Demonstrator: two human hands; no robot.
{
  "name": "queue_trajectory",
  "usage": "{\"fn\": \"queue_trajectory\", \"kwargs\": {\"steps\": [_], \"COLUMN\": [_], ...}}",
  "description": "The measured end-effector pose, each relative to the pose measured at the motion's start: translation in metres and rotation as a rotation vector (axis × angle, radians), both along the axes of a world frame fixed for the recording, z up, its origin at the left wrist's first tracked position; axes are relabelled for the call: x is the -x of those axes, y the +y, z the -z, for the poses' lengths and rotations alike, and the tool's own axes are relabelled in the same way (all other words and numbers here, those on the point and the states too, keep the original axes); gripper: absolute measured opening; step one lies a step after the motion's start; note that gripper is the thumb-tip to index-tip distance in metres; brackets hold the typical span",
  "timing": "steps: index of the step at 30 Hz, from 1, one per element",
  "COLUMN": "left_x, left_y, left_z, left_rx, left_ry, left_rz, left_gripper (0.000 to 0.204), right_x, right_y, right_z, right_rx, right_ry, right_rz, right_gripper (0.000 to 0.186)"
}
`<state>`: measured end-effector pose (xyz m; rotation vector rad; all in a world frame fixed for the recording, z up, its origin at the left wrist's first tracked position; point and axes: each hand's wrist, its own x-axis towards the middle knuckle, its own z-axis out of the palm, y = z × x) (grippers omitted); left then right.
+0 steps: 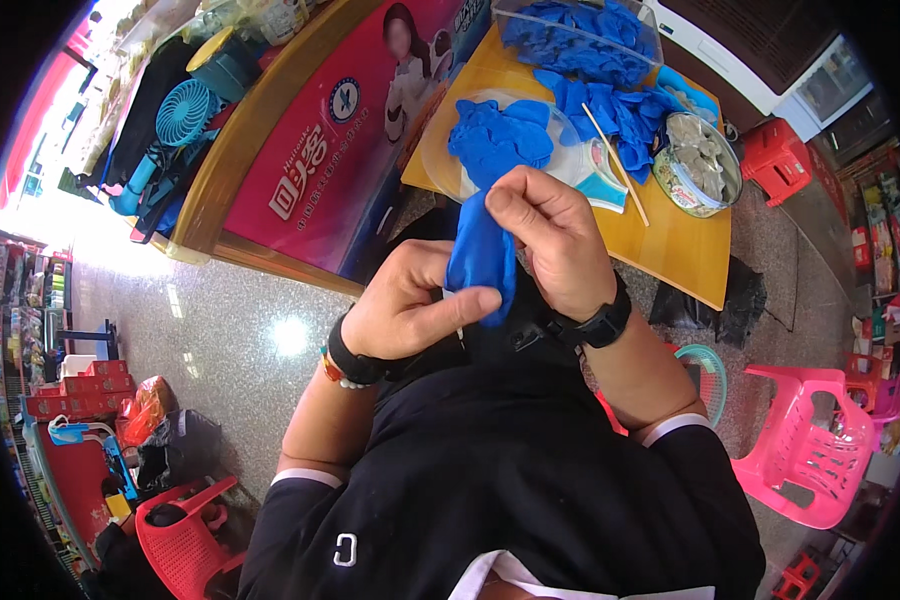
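Observation:
In front of my chest a soft, thin blue piece (482,262) hangs folded between my two hands. My left hand (402,305) grips its lower part, with the thumb laid across the front. The upper end is pinched between thumb and fingers of my right hand (558,240). Just beyond, a clear round plate (436,150) holds more blue pieces (500,138). Farther back stands a clear plastic box (582,72) full of similar pieces, and a loose blue pile (615,112) lies beside it. What exactly the blue pieces are I cannot tell.
The wooden table (682,250) carries a thin wooden stick (618,165) and a round tin (698,165) with grey lumps. Left is a counter with a pink printed front (310,150). A red stool (776,160) stands behind right, a pink chair (810,445) nearer.

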<state>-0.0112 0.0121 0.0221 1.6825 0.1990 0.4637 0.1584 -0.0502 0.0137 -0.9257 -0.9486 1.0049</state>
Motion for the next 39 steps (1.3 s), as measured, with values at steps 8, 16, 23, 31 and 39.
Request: {"fn": "queue_trajectory", "kwargs": {"steps": [8, 16, 23, 31, 39], "left_x": [-0.008, -0.011, -0.014, -0.021, -0.027], "left_y": [-0.004, -0.009, -0.01, -0.017, -0.002], "left_z": [0.017, 0.022, 0.027, 0.032, 0.023], "left_rx": [0.178, 0.201, 0.209, 0.243, 0.331], "left_ry": [-0.241, -0.274, -0.258, -0.416, -0.467], "left_rz": [-0.437, -0.472, -0.524, -0.49, -0.518], "left_gripper": [0.031, 0.033, 0.035, 0.037, 0.048], "right_x": [0.011, 0.014, 0.021, 0.018, 0.031], "right_y": [-0.01, -0.009, -0.008, -0.004, -0.017], "right_z": [0.005, 0.007, 0.0, 0.003, 0.01], "right_rx": [-0.012, -0.109, -0.086, -0.161, -0.219], "right_ry": [-0.127, -0.345, -0.147, -0.281, -0.481], "right_rz": [-0.001, 0.108, 0.155, 0.234, 0.323], "right_gripper": [0.018, 0.015, 0.017, 0.016, 0.013]}}
